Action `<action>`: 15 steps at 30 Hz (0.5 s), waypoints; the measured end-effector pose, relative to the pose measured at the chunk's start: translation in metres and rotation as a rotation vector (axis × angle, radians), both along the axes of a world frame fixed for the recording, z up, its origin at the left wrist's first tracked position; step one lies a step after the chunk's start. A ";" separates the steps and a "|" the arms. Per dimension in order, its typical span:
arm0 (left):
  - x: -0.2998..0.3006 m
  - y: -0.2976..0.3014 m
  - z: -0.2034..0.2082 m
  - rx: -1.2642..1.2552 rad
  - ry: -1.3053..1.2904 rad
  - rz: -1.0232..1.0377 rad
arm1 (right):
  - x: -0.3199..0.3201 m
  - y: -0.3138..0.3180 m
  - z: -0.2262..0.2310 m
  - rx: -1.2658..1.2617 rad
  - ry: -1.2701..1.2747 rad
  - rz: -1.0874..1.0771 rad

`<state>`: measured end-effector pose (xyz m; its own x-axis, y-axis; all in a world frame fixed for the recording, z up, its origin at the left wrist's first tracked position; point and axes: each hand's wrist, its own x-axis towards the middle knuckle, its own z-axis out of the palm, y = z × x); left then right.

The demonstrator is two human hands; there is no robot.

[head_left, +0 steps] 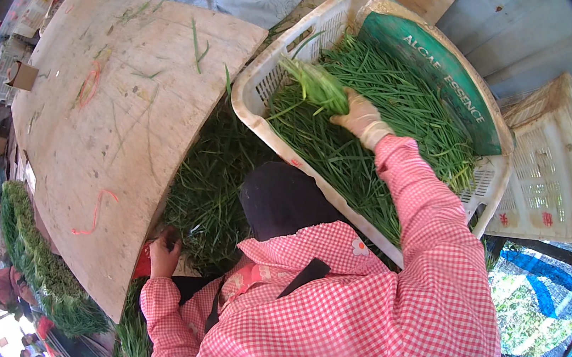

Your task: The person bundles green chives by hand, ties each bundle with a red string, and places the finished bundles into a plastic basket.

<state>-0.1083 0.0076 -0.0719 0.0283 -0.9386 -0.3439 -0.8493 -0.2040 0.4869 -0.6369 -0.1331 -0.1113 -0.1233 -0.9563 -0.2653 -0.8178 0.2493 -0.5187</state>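
Observation:
My right hand [363, 117], in a pale thin glove, grips a bunch of green leafy stalks that look like chives [317, 86]. The bunch is slightly blurred and lies over the white plastic crate [255, 107], which is heaped with more long green stalks [409, 108]. Down by the near edge of the wooden table [112, 143] is my left hand [164, 255], bare, its fingers curled. A small red thing [143, 261] shows beside it; whatever the fingers hold is hidden. Both arms wear red-and-white checked sleeves.
A green-and-white sack [428, 67] lines the crate's far side. Loose greens [211, 176] lie between table and crate. Pink ties [97, 216] and scraps are on the tabletop. Another white crate [544, 167] stands at right; bundled greens [41, 255] are at left.

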 end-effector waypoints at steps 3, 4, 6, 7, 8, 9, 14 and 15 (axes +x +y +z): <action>0.006 0.003 -0.005 -0.054 -0.037 -0.047 | 0.027 -0.006 -0.007 0.274 0.239 0.192; 0.010 0.006 -0.008 -0.080 -0.057 -0.060 | 0.044 -0.010 0.012 0.398 0.373 0.212; 0.007 0.006 -0.003 -0.052 -0.060 -0.043 | 0.054 -0.018 0.038 0.419 0.455 0.225; 0.006 0.006 -0.001 -0.033 -0.060 -0.040 | 0.057 -0.018 0.051 0.337 0.488 0.204; 0.006 0.006 0.000 -0.028 -0.049 -0.053 | 0.061 -0.020 0.057 0.255 0.519 0.182; 0.006 0.004 0.000 -0.024 -0.039 -0.072 | 0.059 -0.025 0.055 0.186 0.479 0.163; -0.010 -0.003 0.013 0.032 -0.008 -0.045 | 0.068 -0.069 0.012 0.076 0.442 0.147; -0.007 0.000 0.010 0.034 0.010 -0.054 | 0.068 -0.077 0.004 0.087 0.430 0.163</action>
